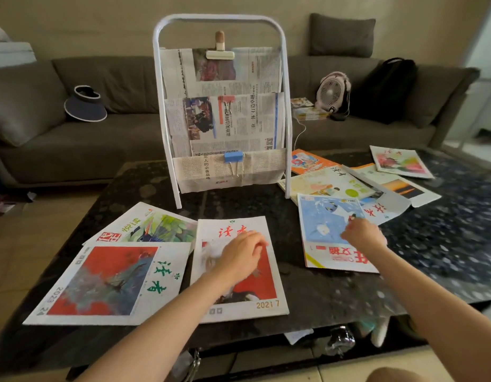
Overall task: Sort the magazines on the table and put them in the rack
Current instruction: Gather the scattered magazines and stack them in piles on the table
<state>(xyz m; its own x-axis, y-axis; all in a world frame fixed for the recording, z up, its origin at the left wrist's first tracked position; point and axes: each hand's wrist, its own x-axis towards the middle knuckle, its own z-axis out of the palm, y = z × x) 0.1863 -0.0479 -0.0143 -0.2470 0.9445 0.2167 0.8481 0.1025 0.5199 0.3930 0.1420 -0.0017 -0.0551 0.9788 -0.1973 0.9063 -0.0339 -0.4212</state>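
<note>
- A dark stone-topped table (307, 293) carries the magazines and a white tube-framed rack (219, 106), which stands upright at the middle of the table's far edge.
- The rack's three tiers are lined with newspaper, each held by a clip: a cream clip (220, 54) at the top, a red clip (226, 100) in the middle, a blue clip (234, 157) at the bottom.
- The left hand (243, 253) rests palm down on the magazine marked 2021 7 (239, 271), which lies flat near the table's near edge, in front of the rack. The fingers are loosely curled and close together on the cover, pinching nothing.
- The right hand (363, 234) reaches over the blue-covered magazine (327, 230), toward the right of the near edge. Its fingertips are drawn together at the cover's right side; motion blur hides whether they pinch the page.
- The magazine marked 2023 24 (109, 282) lies by the near-left corner, touching the 2021 7 issue's left edge.
- The green bird-covered magazine (156, 224) lies just behind it, partly under its far edge.
- A loose overlapping pile of magazines (357, 183) spreads to the right of the rack, toward the far-right corner, with a pink-flowered magazine (400, 161) farthest out.
- Behind the table stands a grey sofa (81, 106) with a visor hat (85, 104), a small fan (332, 92) and a black bag (382, 89) on it.
</note>
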